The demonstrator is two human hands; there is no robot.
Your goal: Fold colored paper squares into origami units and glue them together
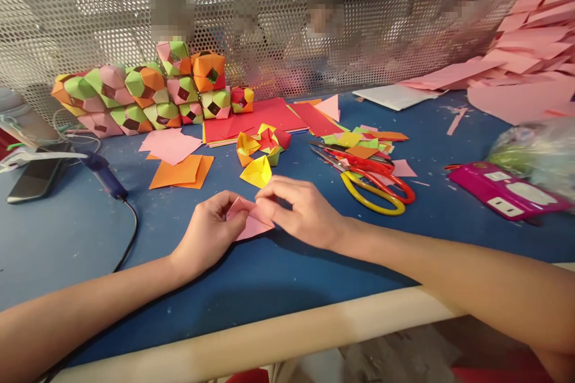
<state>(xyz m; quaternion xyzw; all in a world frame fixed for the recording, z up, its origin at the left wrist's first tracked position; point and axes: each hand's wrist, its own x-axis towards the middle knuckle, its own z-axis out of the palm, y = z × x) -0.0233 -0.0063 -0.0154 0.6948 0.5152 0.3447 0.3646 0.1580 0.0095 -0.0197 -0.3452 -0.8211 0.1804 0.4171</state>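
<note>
Near our desk's (305,290) front edge, the pink paper (254,227) looks matt and smooth. We see scissors (381,211) in metal and glossy plastic, perforated metal mesh (112,6) along the back edge, and, rightward, a shiny pouch (498,190) and crinkled plastic bag (539,146).

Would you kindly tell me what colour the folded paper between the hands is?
The folded paper is light pink, in the head view.

Held ppr (252,227) L of scissors (348,181)
</note>
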